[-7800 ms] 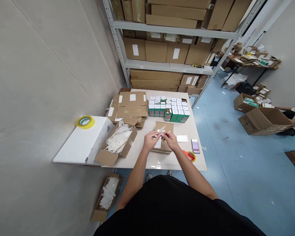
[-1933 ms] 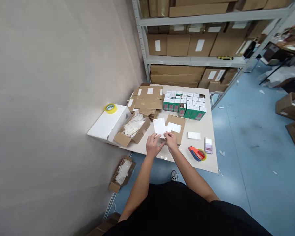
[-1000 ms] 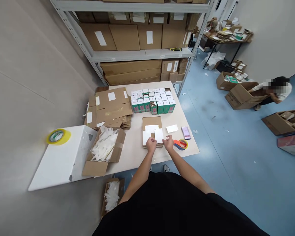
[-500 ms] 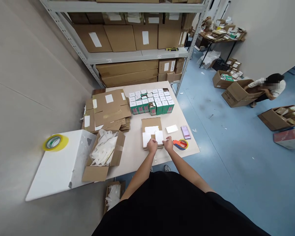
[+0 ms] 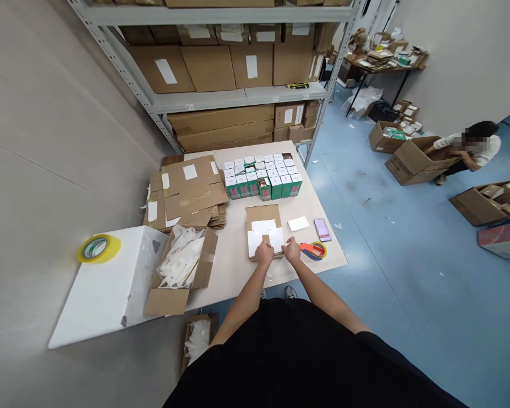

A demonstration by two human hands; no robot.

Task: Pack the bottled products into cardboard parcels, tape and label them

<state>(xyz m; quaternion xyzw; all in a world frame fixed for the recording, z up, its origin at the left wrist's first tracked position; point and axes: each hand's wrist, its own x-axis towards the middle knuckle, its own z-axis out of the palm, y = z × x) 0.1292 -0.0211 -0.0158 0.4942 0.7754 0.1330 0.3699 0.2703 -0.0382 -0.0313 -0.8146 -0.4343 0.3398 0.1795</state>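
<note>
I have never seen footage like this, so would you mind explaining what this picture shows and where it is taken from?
No machine is involved: these are a person's own bare hands, filmed by a camera worn on their head, looking forward and down. The left hand and right hand are at the near edge of white cards lying on brown cardboard, on a pale table. I cannot tell whether they grip anything. Beyond stand rows of green-and-white boxes. To the right is an orange tape dispenser. Another person bends over a carton across the room.
</note>
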